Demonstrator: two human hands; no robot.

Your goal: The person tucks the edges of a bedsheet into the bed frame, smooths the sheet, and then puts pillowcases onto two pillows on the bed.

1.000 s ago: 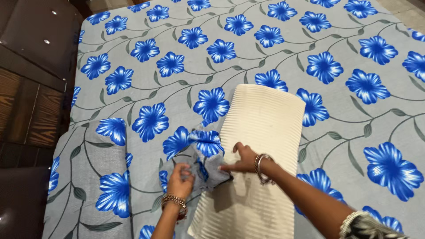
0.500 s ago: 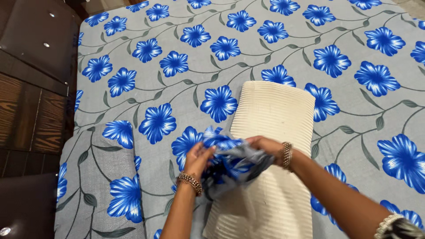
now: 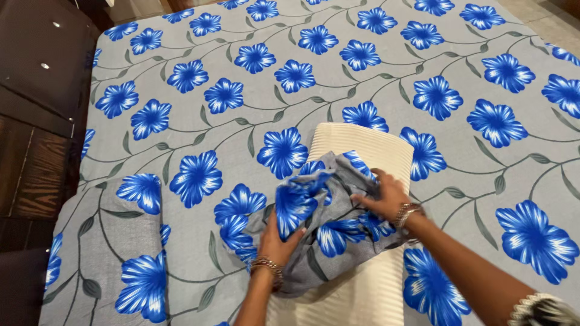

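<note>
A cream ribbed pillow (image 3: 368, 145) lies lengthwise on the bed. A grey pillowcase with blue flowers (image 3: 326, 211) is bunched over the pillow's near half. My left hand (image 3: 275, 241) grips the pillowcase's left edge, thumb on top of the cloth. On the right side of the bunch, my right hand (image 3: 380, 196) holds the cloth, fingers curled into it. Both wrists wear metal bangles.
The bed is covered by a grey sheet with large blue flowers (image 3: 423, 66). A second pillow in the same flowered cloth (image 3: 121, 241) lies at the near left. Dark wooden furniture (image 3: 36, 72) stands along the bed's left side.
The camera has come closer. Both hands have drawn the bunched pillowcase further up the pillow, so it now covers more of the near end.
</note>
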